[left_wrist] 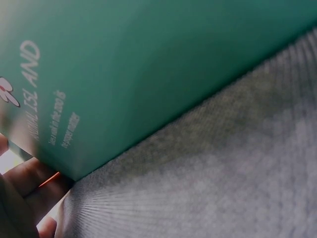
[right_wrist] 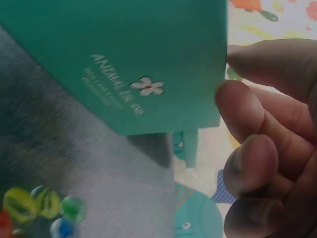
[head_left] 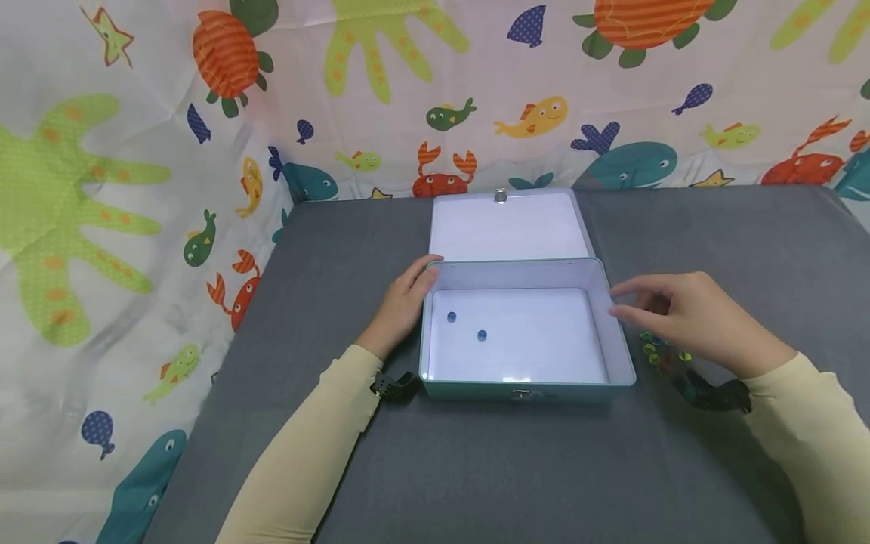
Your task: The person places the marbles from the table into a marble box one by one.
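Note:
A shallow green tin box (head_left: 521,391) with a white inside lies on the grey table, its lid (head_left: 510,227) laid back behind it. Two small blue marbles (head_left: 482,335) are inside, toward the left. My left hand (head_left: 402,302) holds the box at its back left corner, fingers bent round the corner in the left wrist view. Beside the right wall is my right hand (head_left: 686,313), thumb and forefinger tips right at the rim, the other fingers loosely bent. Below it on the cloth lie several coloured marbles (right_wrist: 48,202), partly hidden by the hand in the head view.
Grey cloth (head_left: 516,476) covers the table. Behind and to the left hangs a white curtain (head_left: 394,128) printed with sea animals. A dark strap (head_left: 394,385) sits at the left wrist, and a dark wrist device (head_left: 710,393) at the right.

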Available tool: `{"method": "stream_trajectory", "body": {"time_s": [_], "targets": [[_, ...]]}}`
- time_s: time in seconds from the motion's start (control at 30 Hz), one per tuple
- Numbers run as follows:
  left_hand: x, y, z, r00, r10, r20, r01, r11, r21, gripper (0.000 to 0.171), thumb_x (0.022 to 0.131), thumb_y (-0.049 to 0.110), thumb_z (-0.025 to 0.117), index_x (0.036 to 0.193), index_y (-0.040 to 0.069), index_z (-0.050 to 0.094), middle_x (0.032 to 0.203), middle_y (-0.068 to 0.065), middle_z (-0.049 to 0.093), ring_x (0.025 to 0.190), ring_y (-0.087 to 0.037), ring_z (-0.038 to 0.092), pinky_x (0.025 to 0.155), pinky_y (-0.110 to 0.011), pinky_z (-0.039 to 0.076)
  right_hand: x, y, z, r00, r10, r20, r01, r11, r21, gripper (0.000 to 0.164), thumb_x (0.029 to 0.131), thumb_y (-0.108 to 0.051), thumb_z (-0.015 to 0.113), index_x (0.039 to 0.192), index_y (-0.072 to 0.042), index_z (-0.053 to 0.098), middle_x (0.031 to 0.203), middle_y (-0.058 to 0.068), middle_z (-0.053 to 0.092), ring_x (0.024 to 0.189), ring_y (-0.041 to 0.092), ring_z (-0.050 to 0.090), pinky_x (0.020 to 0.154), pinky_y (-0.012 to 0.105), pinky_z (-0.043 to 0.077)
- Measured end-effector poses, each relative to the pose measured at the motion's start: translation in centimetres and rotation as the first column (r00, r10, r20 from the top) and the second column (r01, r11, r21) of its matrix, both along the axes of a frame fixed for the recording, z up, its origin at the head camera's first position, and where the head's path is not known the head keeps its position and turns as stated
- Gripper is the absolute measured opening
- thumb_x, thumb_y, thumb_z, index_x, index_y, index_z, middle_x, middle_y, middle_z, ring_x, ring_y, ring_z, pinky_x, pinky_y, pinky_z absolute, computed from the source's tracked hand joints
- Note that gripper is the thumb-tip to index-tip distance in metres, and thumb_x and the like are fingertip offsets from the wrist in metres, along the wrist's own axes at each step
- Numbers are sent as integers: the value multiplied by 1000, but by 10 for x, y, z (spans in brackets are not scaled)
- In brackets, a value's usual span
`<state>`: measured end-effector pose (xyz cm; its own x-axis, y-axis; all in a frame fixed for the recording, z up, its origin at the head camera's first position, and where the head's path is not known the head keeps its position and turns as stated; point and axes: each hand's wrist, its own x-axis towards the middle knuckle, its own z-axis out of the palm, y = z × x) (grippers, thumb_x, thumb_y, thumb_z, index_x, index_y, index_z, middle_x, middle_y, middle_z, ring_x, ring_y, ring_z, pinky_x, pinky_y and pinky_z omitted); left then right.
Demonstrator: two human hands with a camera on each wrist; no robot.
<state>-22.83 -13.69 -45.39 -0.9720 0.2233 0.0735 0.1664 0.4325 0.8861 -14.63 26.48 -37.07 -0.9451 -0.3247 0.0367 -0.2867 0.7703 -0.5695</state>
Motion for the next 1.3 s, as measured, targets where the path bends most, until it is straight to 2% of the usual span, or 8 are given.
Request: {"method": "stream_trajectory", "body": {"time_s": [0.13,0.3,0.57,0.77,1.03,1.3], "targets": [[0,0,-1,1000,-5,-2,5,1000,-4,50,109,57,42,149,29,56,151,-4,57,137,-24,53,116,-54,40,4,10,-9,999,-7,-38,7,1000,-8,27,93,-19,82,118,-7,78,71,-4,66,55,10,54,50,27,45],[0,-1,-1,1000,-6,-9,6,1000,-1,50,110,56,42,149,29,56,151,-4,58,136,-25,54,116,-55,40,8,21,-17,999,-13,-30,13,1000,0,28,92,-16,83,117,-5,78,71,-7,68,57,8,57,52,26,45],[0,1,-2,1000,-29,4,29,999,17,49,110,55,41,150,29,56,150,-3,59,136,-24,54,115,-54,41,11,34,-26,1000,-19,-7,19,997,72,29,91,-14,83,117,-3,77,70,-10,66,60,4,54,54,25,44],[0,0,-1,999,-40,0,40,998,43,49,111,53,42,149,26,56,144,-5,62,130,-26,59,112,-54,44,9,41,-33,999,-18,32,16,997,75,28,94,-16,81,118,-1,76,69,-12,67,61,4,56,57,26,45],[1,-3,-1,999,-32,12,32,999,36,49,110,53,42,149,27,55,144,-5,62,131,-26,57,112,-55,44,4,43,-45,999,-12,50,7,995,104,24,94,-15,80,114,-2,77,66,-16,66,63,0,55,59,25,45],[-1,-2,-2,999,-38,4,38,999,39,51,109,57,42,149,29,55,146,-4,61,132,-26,56,113,-56,43,3,42,-50,997,-14,75,4,992,123,23,95,-15,78,112,0,78,65,-14,67,60,1,53,56,26,42]]}}
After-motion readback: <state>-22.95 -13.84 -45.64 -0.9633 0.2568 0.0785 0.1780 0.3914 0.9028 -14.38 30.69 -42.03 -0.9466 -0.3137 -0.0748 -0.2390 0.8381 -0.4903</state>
